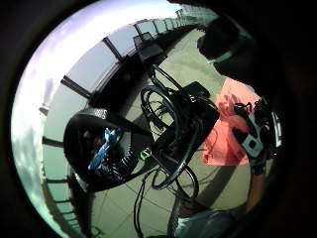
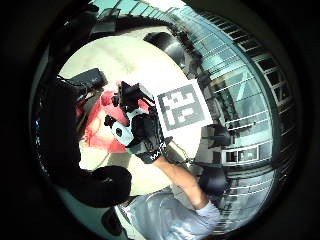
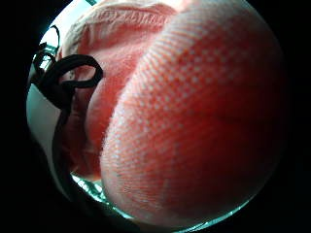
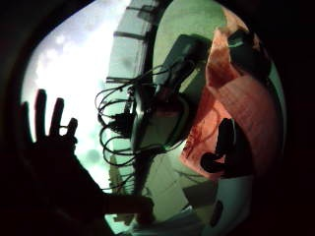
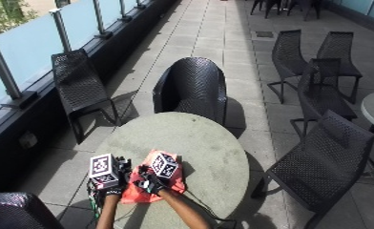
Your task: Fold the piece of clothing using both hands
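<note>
Red garment (image 5: 150, 187), right hand (image 5: 152, 183) gripping, glove lettering unreadable

I am finding no readable words, brand names or numbers anywhere on the round table (image 5: 193, 143), the chairs (image 5: 193, 88) or the red garment (image 5: 174, 183) I am working on. My right glove's cuff (image 2: 156, 154) is showing a short strip of white lettering in the left thumb side palm view, but I am not able to make out the letters. I am recording nothing else that carries legible writing or a sign.
</note>
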